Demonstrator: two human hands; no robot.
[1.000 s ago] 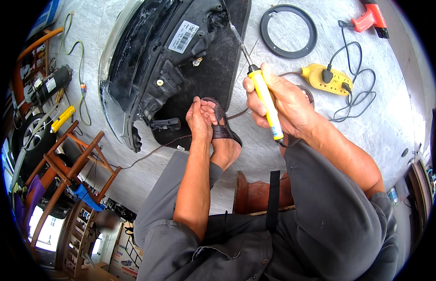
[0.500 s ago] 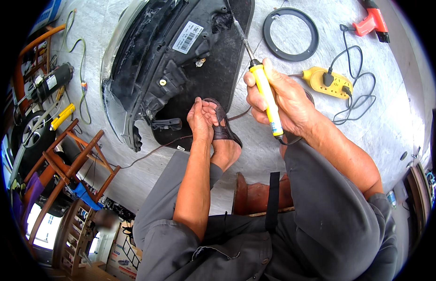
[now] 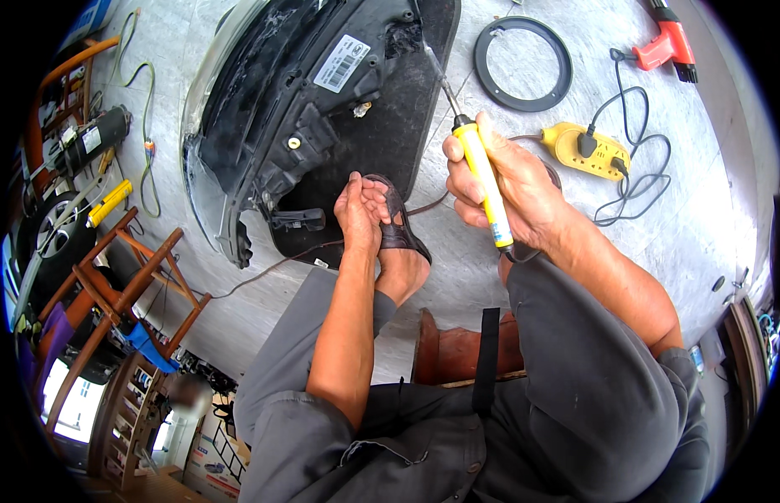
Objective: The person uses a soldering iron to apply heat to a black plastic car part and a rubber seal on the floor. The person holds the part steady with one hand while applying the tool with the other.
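My right hand (image 3: 524, 184) grips the yellow handle of a soldering iron (image 3: 488, 193). Its metal shaft points up and left, and its far end reaches the upper right edge of a car headlight (image 3: 272, 126). The headlight lies on a black mat (image 3: 390, 126), its black back side up, with a white label on it and a clear lens along its left. My left hand (image 3: 360, 210) rests beside my left shoe (image 3: 398, 218) below the headlight, fingers curled in with nothing visible in them.
A black ring (image 3: 484, 80) lies on the floor to the right of the mat. Further right are a yellow power strip (image 3: 566, 138) with plugs and a red heat gun (image 3: 668, 44). Cords (image 3: 650, 180) trail across the floor. A wooden stool frame (image 3: 142, 281) stands at the left.
The headlight, ring and floor items sit slightly shifted in the picture, and the soldering iron has moved a little down and right. Both hands keep the same grip.
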